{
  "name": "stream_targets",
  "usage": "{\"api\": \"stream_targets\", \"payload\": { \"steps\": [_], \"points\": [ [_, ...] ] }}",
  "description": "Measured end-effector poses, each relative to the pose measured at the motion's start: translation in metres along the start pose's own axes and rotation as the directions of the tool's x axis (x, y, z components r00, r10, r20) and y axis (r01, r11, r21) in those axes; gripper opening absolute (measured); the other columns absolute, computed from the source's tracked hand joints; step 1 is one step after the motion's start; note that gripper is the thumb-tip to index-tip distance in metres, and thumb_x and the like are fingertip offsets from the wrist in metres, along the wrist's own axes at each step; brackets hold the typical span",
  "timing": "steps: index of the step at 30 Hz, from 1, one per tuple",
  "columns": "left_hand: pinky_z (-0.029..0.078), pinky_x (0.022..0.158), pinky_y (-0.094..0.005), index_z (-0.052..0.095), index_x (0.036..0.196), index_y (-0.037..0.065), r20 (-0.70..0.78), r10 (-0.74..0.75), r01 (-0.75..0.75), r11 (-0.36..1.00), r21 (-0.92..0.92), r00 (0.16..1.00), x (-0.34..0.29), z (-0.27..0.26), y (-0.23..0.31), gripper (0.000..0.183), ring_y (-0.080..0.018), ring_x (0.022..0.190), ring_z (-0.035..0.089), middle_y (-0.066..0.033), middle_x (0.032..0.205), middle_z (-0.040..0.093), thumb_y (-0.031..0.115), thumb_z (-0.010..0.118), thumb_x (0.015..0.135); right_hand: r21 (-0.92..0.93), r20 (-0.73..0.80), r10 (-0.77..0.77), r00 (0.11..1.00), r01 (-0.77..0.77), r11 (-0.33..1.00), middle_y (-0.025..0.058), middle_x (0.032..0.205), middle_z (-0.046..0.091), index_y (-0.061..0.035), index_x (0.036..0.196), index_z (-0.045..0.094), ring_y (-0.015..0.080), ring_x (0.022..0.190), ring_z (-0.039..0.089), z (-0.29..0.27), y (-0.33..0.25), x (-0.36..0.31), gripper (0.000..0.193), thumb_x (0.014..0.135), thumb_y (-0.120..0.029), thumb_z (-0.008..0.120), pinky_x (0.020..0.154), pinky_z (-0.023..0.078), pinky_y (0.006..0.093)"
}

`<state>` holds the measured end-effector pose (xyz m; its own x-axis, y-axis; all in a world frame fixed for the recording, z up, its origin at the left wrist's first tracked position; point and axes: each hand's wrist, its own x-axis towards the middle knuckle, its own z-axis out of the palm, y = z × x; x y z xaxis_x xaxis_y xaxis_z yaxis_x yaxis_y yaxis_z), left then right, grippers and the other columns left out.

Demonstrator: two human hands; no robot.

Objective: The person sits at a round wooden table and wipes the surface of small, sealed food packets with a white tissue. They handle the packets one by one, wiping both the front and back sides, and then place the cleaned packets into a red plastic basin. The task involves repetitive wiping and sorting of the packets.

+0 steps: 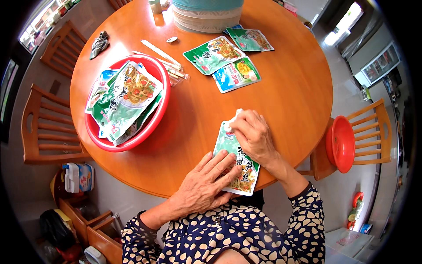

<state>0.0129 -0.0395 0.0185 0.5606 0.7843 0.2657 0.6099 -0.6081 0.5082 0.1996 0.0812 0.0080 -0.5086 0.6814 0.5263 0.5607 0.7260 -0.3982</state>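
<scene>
A green and white food pouch (225, 143) lies near the table's front edge, with a picture of shredded food on its lower part. My left hand (204, 178) rests on the pouch's lower left side, fingers stretched out and flat. Over its upper end, my right hand (254, 134) is closed on a small crumpled white piece, like tissue or cloth (227, 127). The fingers hide most of that white piece. To the left, a red basin (163, 103) holds several similar pouches (127, 99) in a pile.
Farther back on the round wooden table (285, 79) lie more pouches (215, 53), wrapped chopsticks (162, 53), a dark crumpled cloth (100, 44) and a stacked round container (206, 20). Wooden chairs (52, 125) stand around; one at right bears a red bowl (343, 144).
</scene>
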Motion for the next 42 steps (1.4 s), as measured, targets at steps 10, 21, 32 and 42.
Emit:
{"api": "stream_targets", "payload": {
  "steps": [10,21,32,42],
  "points": [
    [0.039,0.112,-0.0434,0.058,0.131,0.003,-0.012,0.026,-0.025,0.999,0.024,1.000,-0.002,0.000,0.001,0.062,-0.0345,0.133,0.047,-0.0178,0.139,0.051,0.034,0.074,0.080,0.374,0.294,-0.044,0.955,-0.072,0.925,0.0078,0.090,0.058,-0.0051,0.087,0.065,0.0267,0.088,0.061,-0.010,-0.016,0.003,0.008,0.081,-0.002,0.069,0.078,0.049,0.0394],
    [0.043,0.108,-0.0442,0.058,0.134,0.005,-0.057,0.017,-0.017,1.000,0.005,0.998,-0.001,0.001,0.003,0.066,-0.0350,0.128,0.050,-0.0174,0.140,0.050,0.030,0.076,0.076,-0.087,-0.030,0.039,0.999,-0.041,0.995,0.0066,0.097,0.059,-0.0093,0.096,0.066,0.0251,0.091,0.059,0.014,-0.004,0.011,0.017,0.080,-0.005,0.070,0.075,0.043,0.0408],
    [0.044,0.105,-0.0443,0.057,0.133,0.001,-0.070,-0.017,0.016,1.000,-0.003,0.997,-0.001,0.000,0.006,0.067,-0.0326,0.118,0.050,-0.0164,0.126,0.049,0.031,0.075,0.076,0.402,0.314,-0.001,0.950,-0.132,0.906,0.0108,0.090,0.061,-0.0006,0.092,0.067,0.0277,0.084,0.064,-0.040,-0.025,-0.020,0.010,0.082,0.000,0.070,0.072,0.053,0.0375],
    [0.043,0.107,-0.0431,0.057,0.133,0.002,-0.009,0.026,-0.026,0.997,0.076,1.000,0.000,-0.002,0.006,0.067,-0.0301,0.117,0.050,-0.0119,0.123,0.050,0.027,0.076,0.073,0.007,0.112,-0.006,0.994,0.006,1.000,0.0058,0.089,0.056,-0.0085,0.095,0.067,0.0239,0.086,0.060,-0.003,-0.007,0.007,0.012,0.083,-0.011,0.071,0.074,0.044,0.0391]
  ]
}}
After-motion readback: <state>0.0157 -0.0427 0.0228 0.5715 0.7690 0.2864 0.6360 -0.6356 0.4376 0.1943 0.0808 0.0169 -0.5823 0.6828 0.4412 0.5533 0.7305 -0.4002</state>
